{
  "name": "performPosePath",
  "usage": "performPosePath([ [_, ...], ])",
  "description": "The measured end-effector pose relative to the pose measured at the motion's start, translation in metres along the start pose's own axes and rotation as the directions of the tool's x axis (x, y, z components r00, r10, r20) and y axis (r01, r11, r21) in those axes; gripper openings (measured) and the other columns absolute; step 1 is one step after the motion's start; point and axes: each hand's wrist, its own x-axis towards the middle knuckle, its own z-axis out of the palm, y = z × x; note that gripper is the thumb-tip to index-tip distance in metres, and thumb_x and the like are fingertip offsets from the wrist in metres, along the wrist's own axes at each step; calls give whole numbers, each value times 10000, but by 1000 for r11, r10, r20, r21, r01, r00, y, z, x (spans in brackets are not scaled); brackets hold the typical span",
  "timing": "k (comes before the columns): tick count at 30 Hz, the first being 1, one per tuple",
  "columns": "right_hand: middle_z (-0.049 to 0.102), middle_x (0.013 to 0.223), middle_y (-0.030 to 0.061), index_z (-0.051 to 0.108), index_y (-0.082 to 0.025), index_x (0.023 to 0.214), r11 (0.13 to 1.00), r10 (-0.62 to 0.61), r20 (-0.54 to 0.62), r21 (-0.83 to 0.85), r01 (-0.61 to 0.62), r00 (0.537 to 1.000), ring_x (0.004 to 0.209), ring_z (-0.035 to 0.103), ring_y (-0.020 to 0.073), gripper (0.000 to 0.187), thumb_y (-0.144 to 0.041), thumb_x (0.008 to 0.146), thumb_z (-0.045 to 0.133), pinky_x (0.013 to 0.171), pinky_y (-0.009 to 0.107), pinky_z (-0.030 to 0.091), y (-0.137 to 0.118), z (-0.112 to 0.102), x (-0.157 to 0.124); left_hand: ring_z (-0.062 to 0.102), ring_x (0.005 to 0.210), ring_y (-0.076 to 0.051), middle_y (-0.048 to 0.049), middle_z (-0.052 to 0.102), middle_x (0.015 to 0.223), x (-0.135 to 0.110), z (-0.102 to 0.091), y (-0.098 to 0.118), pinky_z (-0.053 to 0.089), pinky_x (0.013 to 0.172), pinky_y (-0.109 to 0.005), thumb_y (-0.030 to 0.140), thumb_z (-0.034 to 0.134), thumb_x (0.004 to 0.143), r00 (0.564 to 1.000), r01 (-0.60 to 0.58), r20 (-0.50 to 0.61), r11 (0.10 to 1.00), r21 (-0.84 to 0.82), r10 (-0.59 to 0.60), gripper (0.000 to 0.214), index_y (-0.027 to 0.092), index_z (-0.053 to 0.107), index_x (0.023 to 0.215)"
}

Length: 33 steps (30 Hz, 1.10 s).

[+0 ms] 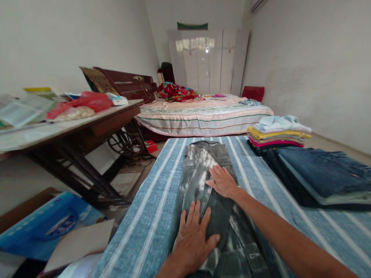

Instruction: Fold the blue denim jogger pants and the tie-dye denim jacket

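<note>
A pair of dark grey washed trousers (199,170) lies lengthwise on a blue-and-white striped cloth (150,216). My left hand (194,235) rests flat on the near part of the trousers, fingers spread and open. Farther along the same garment, my right hand (222,180) presses flat with its fingers stretched out, just below a pocket flap. Neither hand holds anything.
Folded blue jeans (319,173) and a stack of folded coloured clothes (275,135) sit on the right of the striped surface. A bed (203,114) stands beyond, white wardrobes (207,61) behind it. A cluttered wooden sewing table (87,123) is on the left, with cardboard (78,243) below.
</note>
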Motion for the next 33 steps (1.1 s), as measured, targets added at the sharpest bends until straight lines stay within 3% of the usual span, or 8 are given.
performPosePath([
  [5, 304, 1481, 160, 329, -108, 1426, 999, -39, 26, 24, 38, 999, 1377, 243, 289, 696, -581, 920, 267, 1104, 452, 205, -9, 0, -28, 3, 1409, -292, -152, 117, 1532, 3, 6, -3, 88, 1112, -544, 582, 411, 840, 999, -12, -41, 999, 40, 14, 705, 246, 274, 1445],
  [11, 416, 1410, 182, 442, -95, 1347, 999, -19, -42, 43, 21, 999, 1329, 338, 287, 575, -483, 946, 302, 1083, 455, 259, -24, -12, -57, 120, 1400, -338, -182, 200, 1514, 4, 13, -7, 179, 1074, -589, 560, 406, 859, 986, -87, -133, 991, 97, 100, 670, 210, 325, 1424],
  [14, 459, 1380, 159, 494, -113, 1297, 997, -36, -57, 61, 39, 998, 1309, 370, 261, 513, -452, 938, 357, 1080, 423, 287, -31, -20, -94, 164, 1394, -340, -181, 242, 1502, 7, 17, -9, 211, 1065, -587, 550, 430, 857, 978, -92, -177, 990, 109, 111, 657, 204, 350, 1410],
  [19, 513, 1336, 150, 532, -126, 1262, 975, -162, -84, 139, 172, 983, 1263, 440, 251, 495, -449, 893, 468, 1074, 431, 324, -40, -31, -172, 298, 1355, -312, -168, 399, 1429, 8, 23, -13, 274, 1070, -539, 463, 485, 862, 938, -141, -309, 987, 77, 158, 536, 154, 489, 1299],
  [23, 437, 1406, 145, 450, -130, 1345, 962, -249, -42, 107, 252, 968, 1323, 361, 270, 663, -473, 796, 594, 1099, 477, 289, -51, -31, -222, 412, 1297, -233, -144, 520, 1335, -17, 22, -16, 336, 1077, -418, 378, 485, 884, 883, -295, -382, 955, 3, 274, 409, 116, 570, 1186],
  [26, 360, 1458, 137, 347, -133, 1412, 956, -289, -47, 45, 291, 956, 1363, 285, 273, 773, -403, 752, 643, 1119, 490, 250, -60, -25, -243, 412, 1297, -243, -135, 513, 1345, -49, 20, -14, 334, 1079, -451, 415, 537, 852, 881, -378, -309, 926, -3, 358, 481, 134, 528, 1242],
  [30, 336, 1471, 135, 349, -162, 1416, 967, -254, -104, -37, 252, 962, 1376, 247, 289, 692, -234, 770, 588, 1104, 510, 266, -72, -16, -252, 283, 1366, -293, -152, 367, 1453, -82, 30, -14, 265, 1101, -517, 413, 626, 766, 873, -399, -269, 913, 87, 407, 730, 152, 350, 1389],
  [33, 375, 1449, 142, 397, -183, 1391, 970, -238, -120, -77, 230, 964, 1364, 265, 316, 626, -213, 788, 563, 1087, 527, 281, -78, -14, -251, 207, 1394, -290, -145, 299, 1489, -93, 42, -15, 223, 1120, -517, 292, 588, 782, 856, -385, -304, 908, 162, 417, 761, 155, 231, 1440],
])
